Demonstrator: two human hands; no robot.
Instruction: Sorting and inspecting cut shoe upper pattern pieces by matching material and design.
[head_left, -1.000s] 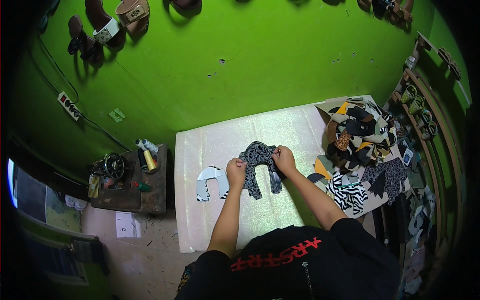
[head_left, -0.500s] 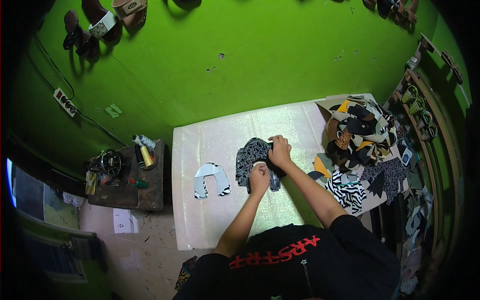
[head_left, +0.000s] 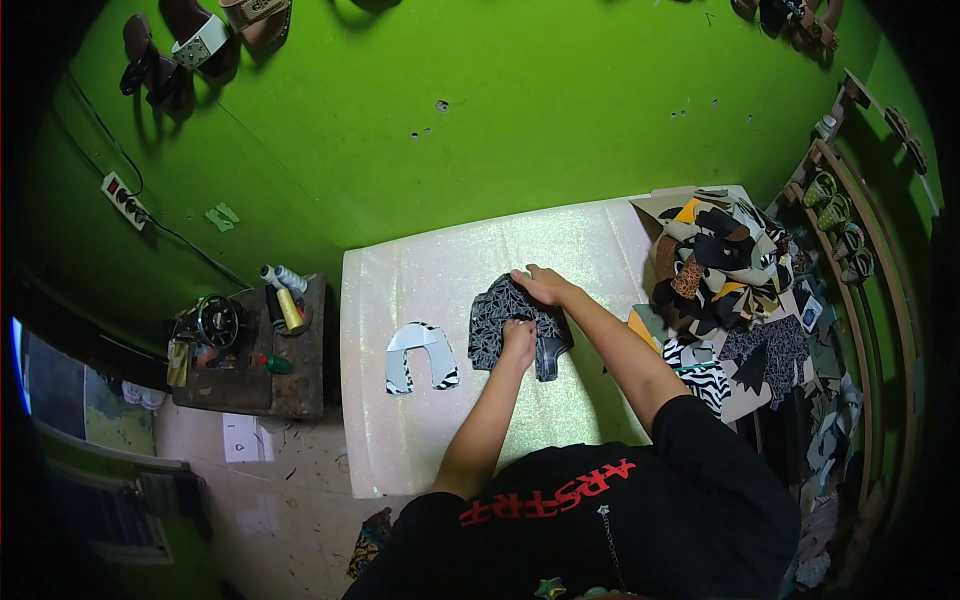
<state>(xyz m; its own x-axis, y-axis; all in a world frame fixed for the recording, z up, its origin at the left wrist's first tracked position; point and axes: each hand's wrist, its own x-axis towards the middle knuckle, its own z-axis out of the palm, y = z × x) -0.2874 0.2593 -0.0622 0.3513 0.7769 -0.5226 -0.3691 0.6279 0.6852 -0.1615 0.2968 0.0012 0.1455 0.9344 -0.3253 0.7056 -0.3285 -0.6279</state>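
Note:
A black-and-grey patterned piece of material (head_left: 487,328), arched with a gap at its lower middle, lies flat on the pale glittery table sheet (head_left: 590,240). My left hand (head_left: 518,343) is closed over the middle of that piece, by the gap; what its fingertips hold, if anything, I cannot make out. Across the piece's upper right edge lies my right hand (head_left: 545,286), its fingers stretched out and touching the material. Plain black shows along the piece's right leg. To the left rests a separate U-shaped white piece (head_left: 420,341) with zebra-print edges.
Mixed material scraps (head_left: 715,250) heap up at the table's right end, above zebra-print material (head_left: 700,375). A wooden stand (head_left: 255,375) on the left carries thread spools (head_left: 290,308) and a black handwheel (head_left: 217,321). Sandals (head_left: 833,210) sit on the right-hand rack.
My right hand has shifted left and up onto the top of the patterned piece, its fingers straighter. My left hand has moved slightly up, and the pale thing at its fingertips is now mostly hidden.

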